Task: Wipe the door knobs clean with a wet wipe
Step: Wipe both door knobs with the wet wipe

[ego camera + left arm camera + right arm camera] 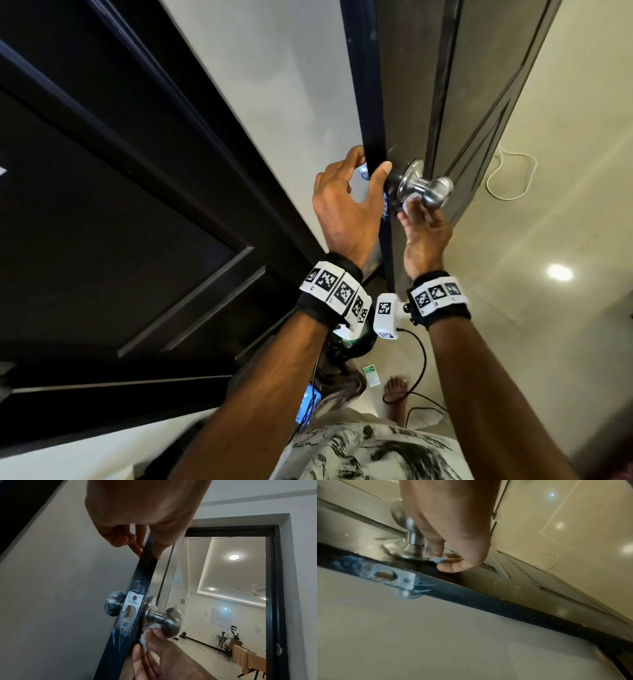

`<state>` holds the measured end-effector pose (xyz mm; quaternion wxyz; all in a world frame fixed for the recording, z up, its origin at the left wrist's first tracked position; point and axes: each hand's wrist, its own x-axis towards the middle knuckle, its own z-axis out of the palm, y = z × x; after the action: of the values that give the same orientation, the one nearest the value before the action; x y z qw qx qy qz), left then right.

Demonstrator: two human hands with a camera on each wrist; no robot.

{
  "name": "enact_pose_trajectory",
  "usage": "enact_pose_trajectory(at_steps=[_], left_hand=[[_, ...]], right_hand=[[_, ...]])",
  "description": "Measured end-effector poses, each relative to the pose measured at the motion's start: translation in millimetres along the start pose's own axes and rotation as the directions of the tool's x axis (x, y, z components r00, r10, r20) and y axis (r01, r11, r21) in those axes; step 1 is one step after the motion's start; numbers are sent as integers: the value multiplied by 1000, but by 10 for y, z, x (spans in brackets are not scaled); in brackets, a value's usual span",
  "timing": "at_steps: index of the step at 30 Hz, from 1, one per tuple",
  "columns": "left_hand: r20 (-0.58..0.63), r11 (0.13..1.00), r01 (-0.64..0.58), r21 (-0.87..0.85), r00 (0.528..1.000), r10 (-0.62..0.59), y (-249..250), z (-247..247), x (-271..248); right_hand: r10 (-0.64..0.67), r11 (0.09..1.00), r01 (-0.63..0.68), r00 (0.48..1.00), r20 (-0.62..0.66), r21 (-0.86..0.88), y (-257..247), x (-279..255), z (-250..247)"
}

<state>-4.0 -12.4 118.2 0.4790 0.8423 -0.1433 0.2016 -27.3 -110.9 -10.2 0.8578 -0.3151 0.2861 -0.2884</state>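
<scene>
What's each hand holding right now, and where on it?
Right hand pinches a bunched wet wipe in its fingertips, under the neck of the steel knob. Left hand grips the door edge above the latch plate, thumb on the knob side.

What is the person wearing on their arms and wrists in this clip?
Bare forearms, no sleeves. Each wrist carries a black band: the left band and right band both bear white square tiles printed with black-and-white markers. A white marked block sits by the right band, with a black cable trailing down.
</scene>
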Motion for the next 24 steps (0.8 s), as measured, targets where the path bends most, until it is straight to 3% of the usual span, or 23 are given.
enact_pose_trajectory(at_steps=[7, 15, 19, 24], left_hand=[[2, 1000, 4, 2, 1000, -4, 4, -12, 12], [-5, 999, 19, -32, 1000, -19, 16, 7, -10], [20, 999, 20, -42, 1000, -19, 10, -25, 21], [62, 999, 13, -49, 998, -10, 2, -65, 62]], right_hand=[[-159, 982, 135, 969, -188, -135, 112, -103, 142], [-119, 992, 122, 933, -340, -12, 150, -309, 328], [-198, 980, 195, 926, -322, -41, 98, -440, 419], [-327, 935, 269, 906, -267, -231, -29, -434, 391]])
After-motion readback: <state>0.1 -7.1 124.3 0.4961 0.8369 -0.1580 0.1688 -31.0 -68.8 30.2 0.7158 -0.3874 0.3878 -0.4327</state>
